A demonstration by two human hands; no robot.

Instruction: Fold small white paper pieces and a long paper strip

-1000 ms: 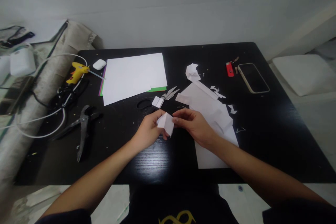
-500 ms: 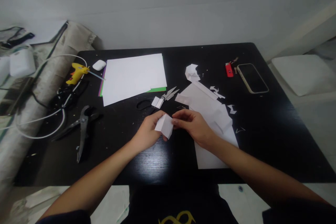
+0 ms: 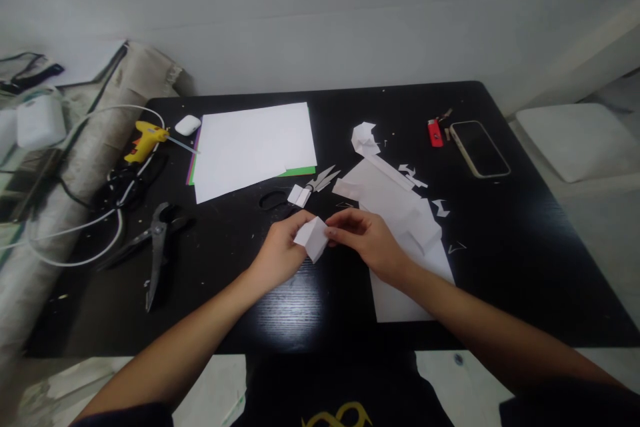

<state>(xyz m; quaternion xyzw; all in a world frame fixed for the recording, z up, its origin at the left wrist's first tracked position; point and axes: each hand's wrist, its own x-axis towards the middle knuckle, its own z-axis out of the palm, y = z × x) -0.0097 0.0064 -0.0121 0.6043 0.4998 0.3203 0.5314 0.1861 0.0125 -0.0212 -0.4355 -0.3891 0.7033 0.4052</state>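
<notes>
A small folded white paper piece (image 3: 313, 237) is held between both hands just above the black table (image 3: 525, 253). My left hand (image 3: 279, 255) grips its left side with fingers curled round it. My right hand (image 3: 367, 240) pinches its right edge with thumb and fingers. Just behind the hands lie small scissors (image 3: 295, 192) with a white scrap on them. Cut white sheets (image 3: 400, 227) lie under and beside my right wrist.
A stack of white paper over green and purple sheets (image 3: 253, 147) lies at the back. A yellow glue gun (image 3: 145, 139), an earbud case (image 3: 188, 125), cables and pliers (image 3: 157, 240) sit at the left. A crumpled paper (image 3: 364, 137), red lighter (image 3: 435, 133) and phone (image 3: 479, 148) sit at the right.
The folded paper has been turned slightly and sits a little lower and flatter between the fingers. My right hand's fingers have closed in on its edge. Arms have hardly moved.
</notes>
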